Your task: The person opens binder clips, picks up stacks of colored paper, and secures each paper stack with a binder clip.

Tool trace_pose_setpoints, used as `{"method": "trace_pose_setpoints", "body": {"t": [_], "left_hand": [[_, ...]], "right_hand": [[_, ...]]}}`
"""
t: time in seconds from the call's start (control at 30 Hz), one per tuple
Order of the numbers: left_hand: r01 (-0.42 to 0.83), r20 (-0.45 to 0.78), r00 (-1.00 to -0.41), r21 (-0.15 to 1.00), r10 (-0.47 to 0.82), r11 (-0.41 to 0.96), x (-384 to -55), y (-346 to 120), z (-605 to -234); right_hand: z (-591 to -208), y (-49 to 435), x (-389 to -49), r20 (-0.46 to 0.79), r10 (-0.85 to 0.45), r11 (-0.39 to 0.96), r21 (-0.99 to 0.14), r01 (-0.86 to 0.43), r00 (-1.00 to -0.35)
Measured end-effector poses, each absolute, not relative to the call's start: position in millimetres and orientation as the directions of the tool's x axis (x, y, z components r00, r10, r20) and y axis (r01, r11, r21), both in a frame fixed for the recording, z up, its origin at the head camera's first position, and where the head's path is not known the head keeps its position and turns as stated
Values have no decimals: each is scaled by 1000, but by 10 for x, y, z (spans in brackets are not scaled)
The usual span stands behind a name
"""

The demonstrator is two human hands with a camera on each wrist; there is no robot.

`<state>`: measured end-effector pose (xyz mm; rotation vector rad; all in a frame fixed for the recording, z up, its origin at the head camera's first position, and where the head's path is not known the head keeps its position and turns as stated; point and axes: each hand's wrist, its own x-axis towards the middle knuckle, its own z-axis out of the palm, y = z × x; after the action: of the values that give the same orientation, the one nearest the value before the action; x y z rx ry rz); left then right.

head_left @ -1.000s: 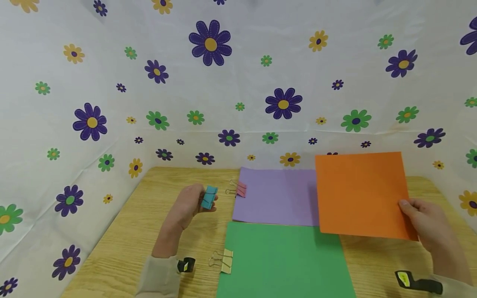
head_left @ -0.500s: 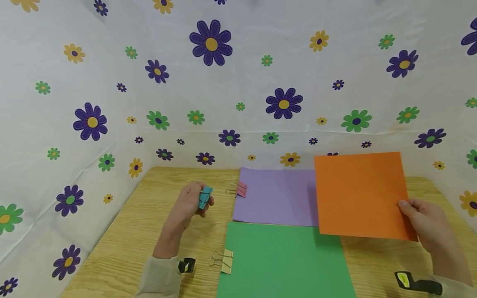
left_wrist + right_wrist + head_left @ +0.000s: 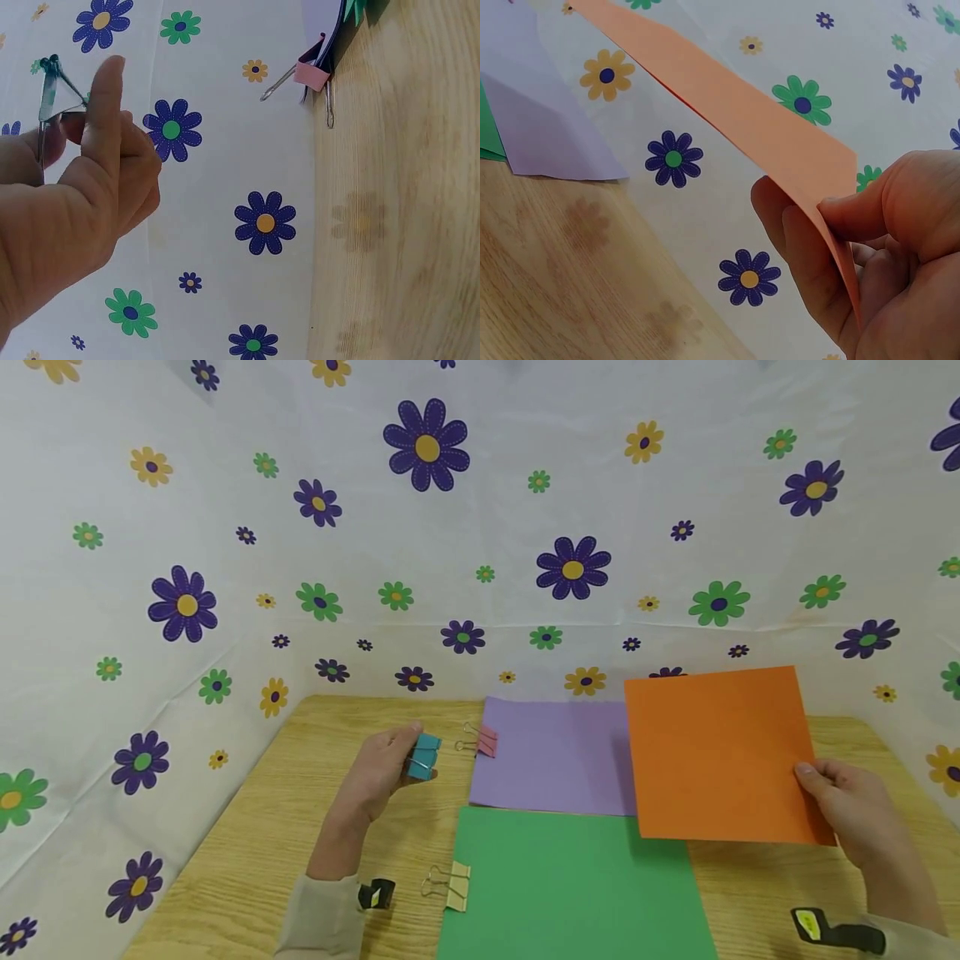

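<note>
My left hand (image 3: 384, 767) holds a teal binder clip (image 3: 424, 757) above the table, left of the papers. In the left wrist view the clip (image 3: 51, 97) is seen from its end, with a wire handle between thumb and fingers. My right hand (image 3: 855, 802) pinches the right edge of an orange sheet (image 3: 716, 756), thumb in front and fingers behind. The sheet is held up off the table, tilted, and overlaps the purple and green papers in the head view. In the right wrist view the orange sheet (image 3: 727, 112) bends slightly near the thumb.
Purple paper (image 3: 555, 756) lies at the back with a pink binder clip (image 3: 487, 742) on its left edge. Nearer is green paper (image 3: 570, 885) with a yellow binder clip (image 3: 457, 887) on its left edge. A flowered cloth (image 3: 480, 527) hangs behind the wooden table (image 3: 240, 843).
The teal clip has turned within my left hand, which has shifted slightly. My right hand has brought the orange sheet a little to the left and tilted it slightly.
</note>
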<state>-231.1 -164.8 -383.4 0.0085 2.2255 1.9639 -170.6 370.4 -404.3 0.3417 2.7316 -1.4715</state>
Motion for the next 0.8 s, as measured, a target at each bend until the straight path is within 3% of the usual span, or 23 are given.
{"method": "trace_pose_setpoints", "body": {"t": [0.23, 0.43, 0.53, 0.8], "left_hand": [[-227, -215, -961, 972, 176, -55, -2321, -1659, -3802], [-260, -178, -933, 935, 311, -243, -2298, -1706, -3772], [-253, -168, -929, 938, 330, -237, -2293, -1706, -3779], [-233, -219, -947, 972, 233, -32, -2300, -1631, -3808]], "right_hand": [[-4053, 3692, -1706, -108, 166, 523, -833, 181, -980], [-4050, 3676, -1711, -106, 158, 518, -838, 174, -982], [-4051, 3678, -1711, -106, 155, 517, -838, 172, -982], [-4041, 3684, -1712, -129, 148, 509, -840, 187, -981]]}}
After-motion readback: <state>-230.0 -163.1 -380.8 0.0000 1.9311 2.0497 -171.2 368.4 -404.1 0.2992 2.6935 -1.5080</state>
